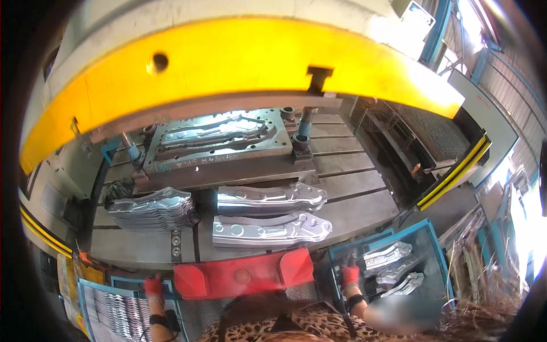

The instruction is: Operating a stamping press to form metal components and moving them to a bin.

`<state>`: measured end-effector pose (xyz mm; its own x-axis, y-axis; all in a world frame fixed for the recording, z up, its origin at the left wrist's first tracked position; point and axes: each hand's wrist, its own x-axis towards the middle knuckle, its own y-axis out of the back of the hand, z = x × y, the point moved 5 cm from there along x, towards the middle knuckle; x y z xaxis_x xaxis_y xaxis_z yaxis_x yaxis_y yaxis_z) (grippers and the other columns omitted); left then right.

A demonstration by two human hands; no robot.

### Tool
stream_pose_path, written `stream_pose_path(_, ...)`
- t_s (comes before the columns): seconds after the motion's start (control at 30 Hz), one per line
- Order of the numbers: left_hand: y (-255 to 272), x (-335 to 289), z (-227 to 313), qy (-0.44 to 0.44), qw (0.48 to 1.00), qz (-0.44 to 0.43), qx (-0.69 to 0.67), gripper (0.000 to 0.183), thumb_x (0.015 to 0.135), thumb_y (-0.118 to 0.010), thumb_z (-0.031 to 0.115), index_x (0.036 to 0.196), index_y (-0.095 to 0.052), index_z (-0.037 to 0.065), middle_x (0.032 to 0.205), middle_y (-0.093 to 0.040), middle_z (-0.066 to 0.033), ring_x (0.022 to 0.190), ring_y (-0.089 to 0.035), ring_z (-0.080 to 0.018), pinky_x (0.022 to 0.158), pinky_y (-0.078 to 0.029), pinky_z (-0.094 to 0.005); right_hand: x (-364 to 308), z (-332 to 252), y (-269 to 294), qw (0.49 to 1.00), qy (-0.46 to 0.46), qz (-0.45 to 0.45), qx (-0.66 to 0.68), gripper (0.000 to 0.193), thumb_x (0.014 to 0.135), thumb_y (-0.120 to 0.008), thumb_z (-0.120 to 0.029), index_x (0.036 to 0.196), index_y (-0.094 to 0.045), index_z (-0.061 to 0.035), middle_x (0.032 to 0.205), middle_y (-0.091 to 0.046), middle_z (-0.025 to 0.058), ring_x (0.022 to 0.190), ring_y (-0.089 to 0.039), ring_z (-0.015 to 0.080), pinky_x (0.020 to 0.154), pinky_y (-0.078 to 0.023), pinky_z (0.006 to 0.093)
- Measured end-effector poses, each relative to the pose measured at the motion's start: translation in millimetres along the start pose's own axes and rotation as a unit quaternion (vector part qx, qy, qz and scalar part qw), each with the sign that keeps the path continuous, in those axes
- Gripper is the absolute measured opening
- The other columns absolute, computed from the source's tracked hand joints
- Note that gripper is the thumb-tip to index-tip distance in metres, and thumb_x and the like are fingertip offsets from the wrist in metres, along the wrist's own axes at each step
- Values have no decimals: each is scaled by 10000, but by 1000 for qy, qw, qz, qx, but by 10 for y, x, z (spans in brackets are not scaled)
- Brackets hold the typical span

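My left hand (pixel 152 286), in a red glove, is low beside the left end of a red panel (pixel 242 276) and the blue-framed bin at the left. Its fingers are too small and blurred to read. My right hand (pixel 350 275), also red-gloved, is by the near-left side of the blue bin (pixel 436 245) on the right, with fingers pointing away from me and nothing visible in them. Several shaped metal parts (pixel 388 255) lie in that bin. On the press bed, two piles of long stamped metal parts (pixel 270 229) (pixel 268 198) sit beyond the red panel.
A taller stack of stamped parts (pixel 151 211) stands on the bed's left. Behind is the lower die (pixel 222 149) with guide posts (pixel 303 126). A yellow press ram (pixel 239 57) hangs above. The left bin (pixel 85 293) holds a row of metal parts. Yellow-black guards (pixel 456 174) flank the press.
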<state>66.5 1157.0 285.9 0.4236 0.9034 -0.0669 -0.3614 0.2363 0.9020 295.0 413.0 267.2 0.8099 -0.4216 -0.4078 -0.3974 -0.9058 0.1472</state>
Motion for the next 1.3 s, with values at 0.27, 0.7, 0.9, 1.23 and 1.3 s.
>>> stream_pose_path(0.27, 681, 233, 2325, -54, 648, -307, -695, 320, 905, -455, 267, 1137, -505, 52, 1029, -596, -129, 905, -591, -261, 790, -469, -418, -389, -2225, -1474, 946, 187, -262, 44, 543, 755, -572, -26, 1284, -460, -67, 901, -628, 71, 812, -575, 147, 742, -465, 277)
stream_pose_path(0.7, 532, 525, 4112, -166, 601, -409, -666, 247, 888, -494, 212, 1004, -603, 23, 863, -643, -87, 728, -635, -171, 635, -533, -300, -41, -3163, -4581, 794, 430, -203, -379, 567, 768, -526, -245, 1314, -409, -146, 1035, -585, 246, 983, -543, 400, 870, -429, 438)
stream_pose_path(0.9, 91, 737, 4235, -98, 631, -434, -635, 282, 891, -493, 252, 1033, -585, 27, 923, -645, -104, 745, -635, -201, 667, -532, -337, 91, -2965, -4618, 796, 431, -141, -401, 579, 770, -506, -238, 1329, -365, -184, 938, -607, 233, 899, -575, 388, 802, -450, 461)
stream_pose_path(1.23, -82, 631, 4625, -30, 530, -476, -702, 245, 834, -607, 294, 893, -552, 63, 793, -612, -110, 676, -625, -255, 604, -543, -399, -14, -2841, -4461, 800, 461, -125, -363, 599, 752, -522, -216, 1332, -376, -192, 842, -613, 226, 808, -585, 397, 724, -460, 452)
stream_pose_path(1.3, -116, 631, 4667, 20, 530, -490, -692, 263, 842, -584, 345, 870, -549, 86, 760, -608, -99, 677, -621, -240, 625, -539, -394, -130, -2907, -4312, 802, 473, -169, -323, 562, 755, -512, -214, 1308, -412, -188, 829, -606, 238, 807, -581, 403, 710, -452, 453)
